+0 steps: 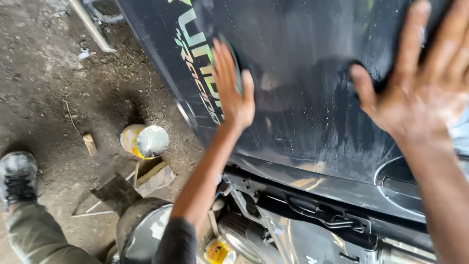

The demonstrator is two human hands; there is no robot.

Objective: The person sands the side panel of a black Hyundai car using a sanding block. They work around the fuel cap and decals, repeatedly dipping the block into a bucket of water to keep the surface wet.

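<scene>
**Both palms laid flat on a wet dark vehicle panel**

Nearest the camera, a dark sleeve and bare forearm are seen rising from the bottom edge, with a round metal basin (146, 232) and a small yellow-labelled tin (218, 252) below them. A trousered leg and a dusty shoe (17, 176) are planted on the dirt floor (44, 88) at the lower left, apparently as a brace for the reach.

Further out, a yellow-and-white tin with a shiny lid (145, 141) is stood on the floor beside a scrap of wood (89, 144) and a flat block (155, 177), seemingly kept within arm's reach.

Beyond these, the dark panel (303, 98) is tilted over exposed engine-bay parts and is streaked with water or residue. The left hand (233, 90) is stretched up along the forearm's line, fingers together and extended, pressed against the panel near the green lettering decal (200, 63); a thin bluish edge is seen under the fingers, possibly a pad or sheet, though it cannot be told for certain. The right hand (420, 93) is spread wide, thumb out, palm flat on the panel, with nothing held; it appears to be placed for steadying or for feeling the surface.
</scene>
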